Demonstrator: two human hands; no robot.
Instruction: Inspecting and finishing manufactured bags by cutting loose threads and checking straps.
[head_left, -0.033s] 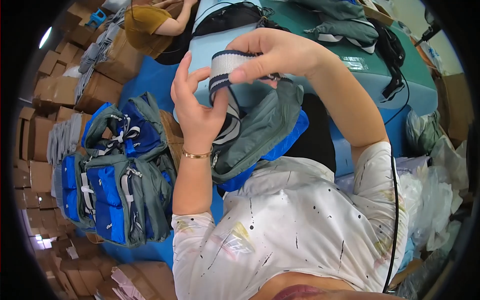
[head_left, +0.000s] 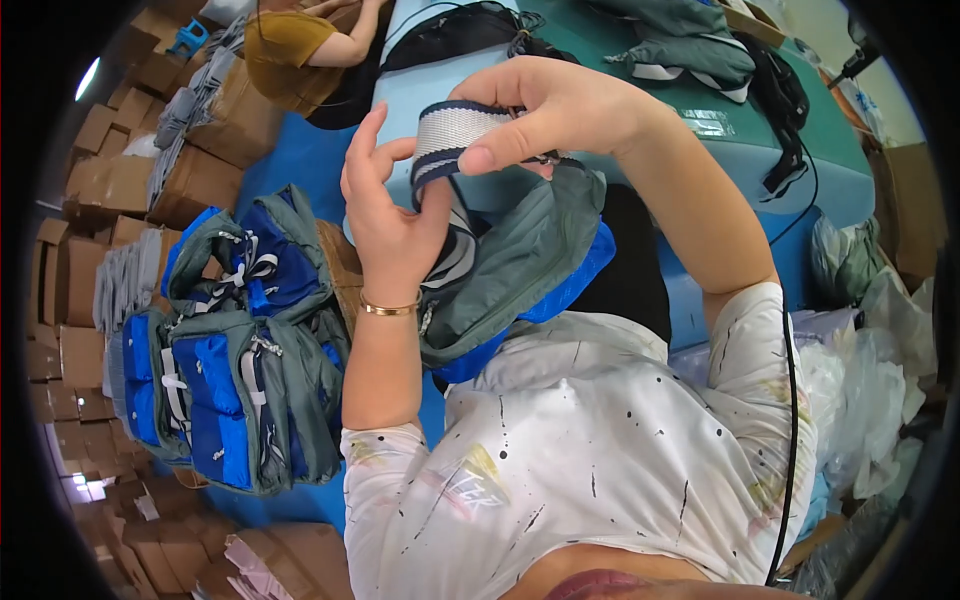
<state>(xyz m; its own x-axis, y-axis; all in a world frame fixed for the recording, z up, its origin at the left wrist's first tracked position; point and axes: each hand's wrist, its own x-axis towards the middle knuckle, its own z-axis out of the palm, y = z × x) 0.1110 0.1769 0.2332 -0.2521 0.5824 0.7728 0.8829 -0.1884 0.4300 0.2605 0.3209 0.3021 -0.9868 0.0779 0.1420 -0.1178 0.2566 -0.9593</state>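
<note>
A white webbing strap with navy edges (head_left: pixel 452 128) forms a loop above a grey-green and blue bag (head_left: pixel 515 260), its lower part hanging down toward the bag. My right hand (head_left: pixel 555 120) pinches the strap near a metal fitting, thumb across its front. My left hand (head_left: pixel 395 210) stands upright at the loop's left, fingers stretched apart, with the strap lying against its thumb. A gold bracelet is on the left wrist. The bag rests at my lap, partly hidden behind the left arm and strap.
Grey and blue bags (head_left: pixel 210 400) are piled at my left, before cardboard boxes (head_left: pixel 100 180). A green and pale-blue table (head_left: pixel 830 160) ahead bears dark bags (head_left: pixel 450 40) and grey-green bags. A co-worker in mustard (head_left: pixel 285 55) is at upper left. Plastic bags (head_left: pixel 860 380) lie at right.
The strap loop has shifted very slightly left, and my hands have moved minimally with it. Otherwise the scene looks the same.
</note>
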